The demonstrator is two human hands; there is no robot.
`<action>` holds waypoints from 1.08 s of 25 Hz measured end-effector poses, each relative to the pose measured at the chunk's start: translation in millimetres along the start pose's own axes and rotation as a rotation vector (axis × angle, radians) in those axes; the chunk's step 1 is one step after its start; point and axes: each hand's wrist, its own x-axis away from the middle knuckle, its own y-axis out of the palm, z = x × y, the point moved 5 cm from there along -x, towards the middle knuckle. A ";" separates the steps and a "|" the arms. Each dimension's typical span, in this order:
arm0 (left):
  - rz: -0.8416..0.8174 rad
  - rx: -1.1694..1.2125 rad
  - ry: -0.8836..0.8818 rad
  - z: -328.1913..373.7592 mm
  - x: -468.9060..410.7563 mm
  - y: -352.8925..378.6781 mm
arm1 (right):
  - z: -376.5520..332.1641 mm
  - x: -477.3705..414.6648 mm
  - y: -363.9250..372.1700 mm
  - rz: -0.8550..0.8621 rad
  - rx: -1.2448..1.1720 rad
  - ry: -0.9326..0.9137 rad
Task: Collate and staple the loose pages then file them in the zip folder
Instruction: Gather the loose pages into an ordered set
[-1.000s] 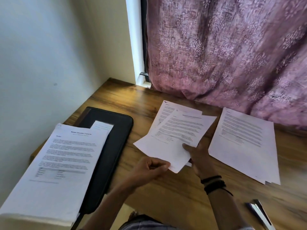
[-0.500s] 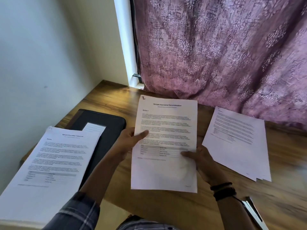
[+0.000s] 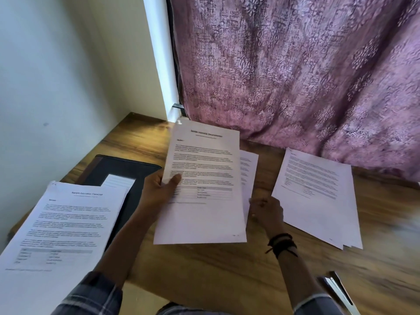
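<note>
Page (image 3: 202,173) hangs pinched in left hand (image 3: 159,193); right hand (image 3: 267,211) beside it, grip unclear.

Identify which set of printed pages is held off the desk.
The middle pages, gripped by the left hand; the left stack and right stack lie at rest.

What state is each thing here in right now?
White printed page, lifted, gripped by left hand.
Second white sheet, behind it; right hand at its edge, grip unclear.
Black zip folder, flat, partly hidden by left paper stack.
Right paper stack, fanned on wooden table.
Silver stapler, lying untouched.
</note>
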 end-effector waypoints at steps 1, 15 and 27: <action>0.005 -0.008 0.005 2.0 -3.3 -4.7 | -5.6 -2.5 5.8 0.022 0.081 -0.057; -0.053 0.028 -0.041 -13.5 -31.6 -25.2 | -18.6 -35.4 29.9 -0.099 0.273 -0.091; -0.095 0.109 -0.203 -37.1 -12.9 5.8 | -17.5 29.0 -32.0 -0.374 -0.410 -0.238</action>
